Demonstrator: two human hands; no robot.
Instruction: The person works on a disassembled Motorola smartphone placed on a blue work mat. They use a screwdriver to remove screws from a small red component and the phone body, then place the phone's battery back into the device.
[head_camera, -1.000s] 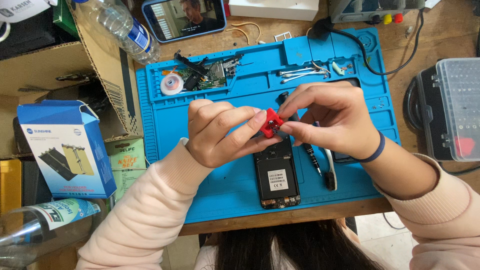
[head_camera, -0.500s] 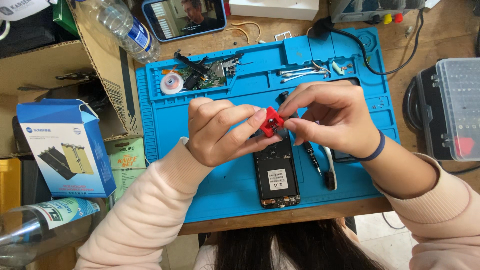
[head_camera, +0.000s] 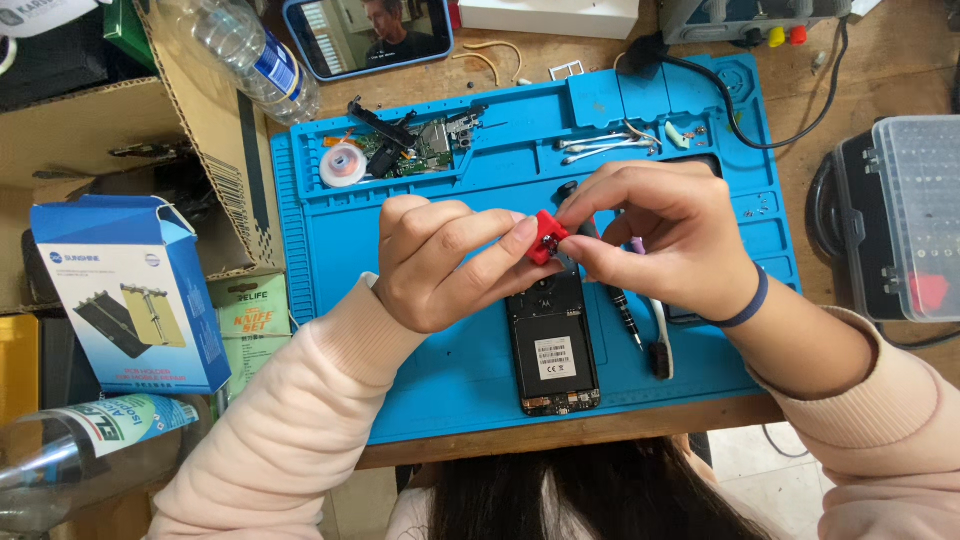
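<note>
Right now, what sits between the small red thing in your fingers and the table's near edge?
In the head view, an opened black phone lies on the blue mat, below the red piece.

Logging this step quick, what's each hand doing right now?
Left hand: closed, fingertips pinching the red part.
Right hand: closed, fingertips pinching the same red part from the other side, above the opened phone.

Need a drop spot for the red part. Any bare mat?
Bare blue mat left of the left hand, and between opened phone and left sleeve. Crowded: top tray with circuit board, and tools right of phone.
</note>
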